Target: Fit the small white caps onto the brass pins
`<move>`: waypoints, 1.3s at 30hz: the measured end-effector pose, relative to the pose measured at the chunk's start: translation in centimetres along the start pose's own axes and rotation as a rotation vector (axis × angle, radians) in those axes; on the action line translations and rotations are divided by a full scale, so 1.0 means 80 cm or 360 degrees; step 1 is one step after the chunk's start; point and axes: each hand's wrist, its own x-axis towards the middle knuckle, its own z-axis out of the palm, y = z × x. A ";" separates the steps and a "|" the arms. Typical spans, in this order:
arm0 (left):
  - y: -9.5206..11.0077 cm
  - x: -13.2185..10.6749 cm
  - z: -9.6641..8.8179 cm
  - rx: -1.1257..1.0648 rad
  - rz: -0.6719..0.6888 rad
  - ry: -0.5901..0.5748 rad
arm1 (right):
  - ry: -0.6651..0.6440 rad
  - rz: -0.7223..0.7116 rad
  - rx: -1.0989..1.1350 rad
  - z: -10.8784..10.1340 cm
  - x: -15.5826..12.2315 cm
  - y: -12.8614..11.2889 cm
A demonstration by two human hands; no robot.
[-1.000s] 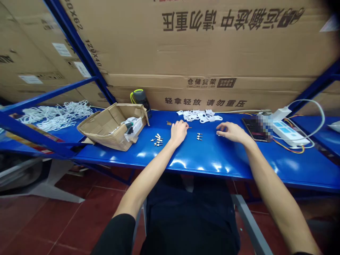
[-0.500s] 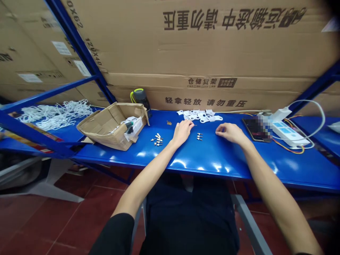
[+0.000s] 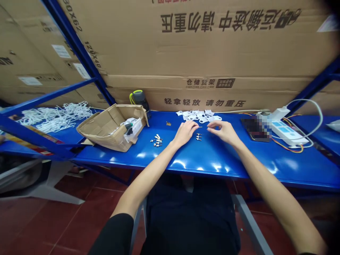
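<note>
My left hand (image 3: 186, 133) is closed in a pinch on a small metal-shafted part; its thin pin (image 3: 200, 126) sticks out to the right of the fingertips. My right hand (image 3: 222, 131) is just right of that pin, thumb and forefinger curved with a narrow gap between their tips and nothing visible in it. Below the gap between the hands, small pin parts (image 3: 198, 139) lie in a short row. A loose cluster of similar pin parts (image 3: 158, 140) rests left of my left wrist. Behind my hands spreads a pile of white plastic pieces with round holes (image 3: 202, 118).
An open cardboard box (image 3: 106, 136) stands at left, with a dark bottle (image 3: 140, 99) behind it. To the right are a phone (image 3: 255, 129) and a white power strip (image 3: 289, 134) with cables. White wire-like pieces (image 3: 58, 115) lie beyond the blue frame. Cardboard backs the blue table (image 3: 225, 161).
My right hand has moved left toward my left hand, and its thumb and forefinger have parted slightly. My left hand's pin has shifted a little right. The short row seems to hold fewer parts.
</note>
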 end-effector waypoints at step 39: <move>0.004 -0.001 -0.004 0.0043 0.0133 0.0040 | 0.0106 0.0038 0.0205 0.024 0.002 0.001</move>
